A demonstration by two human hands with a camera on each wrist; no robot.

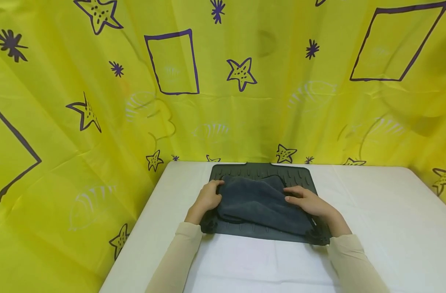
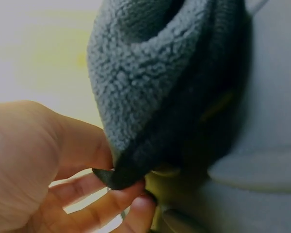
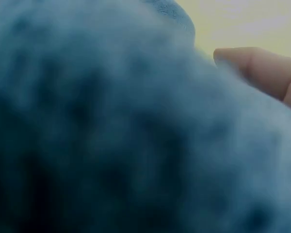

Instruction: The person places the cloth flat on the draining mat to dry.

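Note:
A dark blue-grey fleecy cloth (image 1: 257, 199) lies loosely folded on a dark ridged mat (image 1: 296, 173), its dark edging showing along the far right and near left. At its left end my left hand (image 1: 207, 197) pinches the edge; in the left wrist view the thumb and fingers (image 2: 128, 201) meet at a dark corner of the cloth (image 2: 136, 82). My right hand (image 1: 309, 201) rests at the right side, thumb and forefinger extended apart over the cloth. The right wrist view is mostly filled by blurred cloth (image 3: 136, 111), with one straight digit (image 3: 254, 63) beyond it; the other fingers are hidden.
The mat lies on a white-covered table (image 1: 377, 203), near its far edge. A yellow curtain (image 1: 208, 110) with dark stars and frames hangs behind the table and along its left side. Dark wrist gear (image 1: 318, 237) sits at the mat's near corner.

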